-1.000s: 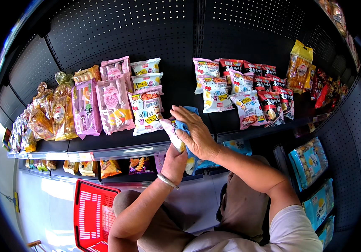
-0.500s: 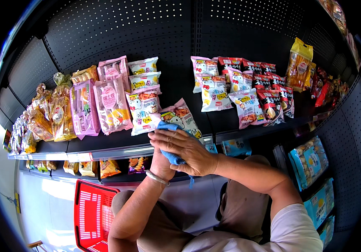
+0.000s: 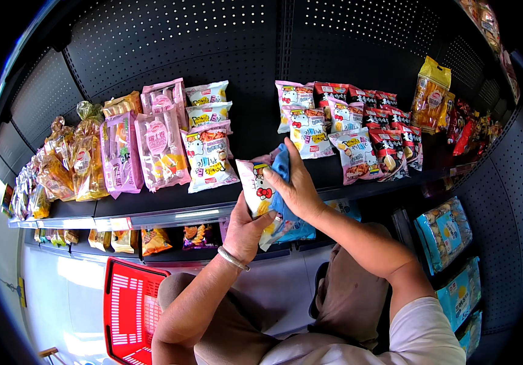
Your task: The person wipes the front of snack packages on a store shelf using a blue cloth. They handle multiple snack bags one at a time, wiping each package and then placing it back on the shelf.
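In front of the shelf edge I hold a pink-and-white snack bag [image 3: 253, 187] with a cartoon print, tilted between both hands. My left hand [image 3: 243, 232], with a pale bangle at the wrist, is closed around its lower left side. A bunched blue cloth [image 3: 281, 170] is in my right hand [image 3: 301, 187], whose fingers and thumb press it against the bag's right side. Similar snack bags [image 3: 208, 158] stand upright on the shelf just left of my hands. Another group of pink bags [image 3: 359, 155] stands to the right. The bag's back is hidden.
The black shelf [image 3: 146, 207] has a price rail along its front. Bread packs [image 3: 163, 146] fill its left part; red-and-black bags [image 3: 389, 155] and a yellow pack [image 3: 430, 97] sit at right. Below are a red basket [image 3: 115, 304] and blue packs [image 3: 447, 234].
The snack bag standing at the shelf's front edge is now off the shelf in my hands. My hands, earlier pressed together around the blue cloth, have parted, and the cloth lies against the bag.
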`<state>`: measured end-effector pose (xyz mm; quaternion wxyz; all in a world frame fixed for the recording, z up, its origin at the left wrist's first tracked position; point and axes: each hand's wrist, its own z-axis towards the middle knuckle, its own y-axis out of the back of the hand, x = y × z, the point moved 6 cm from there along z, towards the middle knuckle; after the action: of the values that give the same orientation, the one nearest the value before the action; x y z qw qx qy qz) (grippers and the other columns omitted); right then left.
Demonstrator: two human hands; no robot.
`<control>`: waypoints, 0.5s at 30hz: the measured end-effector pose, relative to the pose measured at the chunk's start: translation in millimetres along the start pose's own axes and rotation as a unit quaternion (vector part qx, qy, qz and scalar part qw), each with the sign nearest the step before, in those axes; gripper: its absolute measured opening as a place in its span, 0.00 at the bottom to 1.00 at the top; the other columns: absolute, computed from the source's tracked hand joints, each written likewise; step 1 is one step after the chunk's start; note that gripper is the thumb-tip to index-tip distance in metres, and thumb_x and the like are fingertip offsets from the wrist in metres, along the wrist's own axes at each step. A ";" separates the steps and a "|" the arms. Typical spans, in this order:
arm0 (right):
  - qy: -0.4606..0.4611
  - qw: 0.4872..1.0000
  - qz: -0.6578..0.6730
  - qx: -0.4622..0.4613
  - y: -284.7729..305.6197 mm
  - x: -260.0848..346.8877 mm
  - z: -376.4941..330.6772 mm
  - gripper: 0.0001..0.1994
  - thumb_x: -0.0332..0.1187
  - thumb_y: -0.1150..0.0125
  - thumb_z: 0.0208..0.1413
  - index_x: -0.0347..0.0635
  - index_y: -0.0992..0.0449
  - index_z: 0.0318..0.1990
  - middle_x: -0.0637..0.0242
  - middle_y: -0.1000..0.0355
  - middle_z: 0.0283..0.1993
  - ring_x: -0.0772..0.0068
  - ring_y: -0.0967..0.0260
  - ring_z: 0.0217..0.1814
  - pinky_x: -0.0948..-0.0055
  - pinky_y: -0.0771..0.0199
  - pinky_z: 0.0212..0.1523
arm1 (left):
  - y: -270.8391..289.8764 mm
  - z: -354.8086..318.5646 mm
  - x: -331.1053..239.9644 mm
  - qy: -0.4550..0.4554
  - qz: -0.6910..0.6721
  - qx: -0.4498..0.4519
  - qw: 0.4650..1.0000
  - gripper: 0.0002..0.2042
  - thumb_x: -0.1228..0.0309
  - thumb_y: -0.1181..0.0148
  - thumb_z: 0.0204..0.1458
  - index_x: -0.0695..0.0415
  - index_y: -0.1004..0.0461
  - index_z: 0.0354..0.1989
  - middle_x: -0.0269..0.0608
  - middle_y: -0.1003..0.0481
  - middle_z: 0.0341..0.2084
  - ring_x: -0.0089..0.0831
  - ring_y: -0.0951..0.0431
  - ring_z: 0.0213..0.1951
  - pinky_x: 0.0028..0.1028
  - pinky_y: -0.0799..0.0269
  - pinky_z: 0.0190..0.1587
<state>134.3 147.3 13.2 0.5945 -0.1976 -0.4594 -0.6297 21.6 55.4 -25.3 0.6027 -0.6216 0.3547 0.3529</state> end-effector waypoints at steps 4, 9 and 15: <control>-0.144 0.969 0.198 0.025 -5.2 -10.1 -2.3 0.46 0.55 0.37 0.57 0.29 0.51 0.68 0.58 0.32 0.49 0.71 0.32 0.53 0.72 0.33 0.57 | -0.9 -0.8 -5.7 -0.024 0.048 -0.001 0.999 0.30 0.87 0.41 0.51 0.57 0.41 0.63 0.42 0.28 0.52 0.33 0.26 0.54 0.35 0.29 0.57; -0.205 0.944 0.257 0.009 -5.6 -30.3 1.0 0.27 0.45 0.35 0.58 0.37 0.33 0.58 0.69 0.29 0.40 0.80 0.32 0.42 0.77 0.30 0.45 | -13.4 -13.0 -25.5 -0.053 0.103 0.023 0.993 0.30 0.81 0.38 0.53 0.59 0.43 0.63 0.42 0.29 0.52 0.33 0.28 0.55 0.34 0.31 0.59; -0.289 0.871 0.390 0.074 3.0 15.3 -3.2 0.26 0.56 0.47 0.63 0.42 0.28 0.54 0.65 0.24 0.47 0.70 0.23 0.45 0.66 0.21 0.46 | -28.2 -66.7 -96.7 -0.267 0.260 -0.060 0.926 0.32 0.69 0.37 0.57 0.62 0.45 0.66 0.49 0.35 0.58 0.33 0.37 0.62 0.33 0.41 0.62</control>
<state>134.7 136.4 24.8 0.6458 -0.4889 -0.5414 -0.2253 -1.6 -9.2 74.2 0.5242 -0.4253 0.3078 0.6705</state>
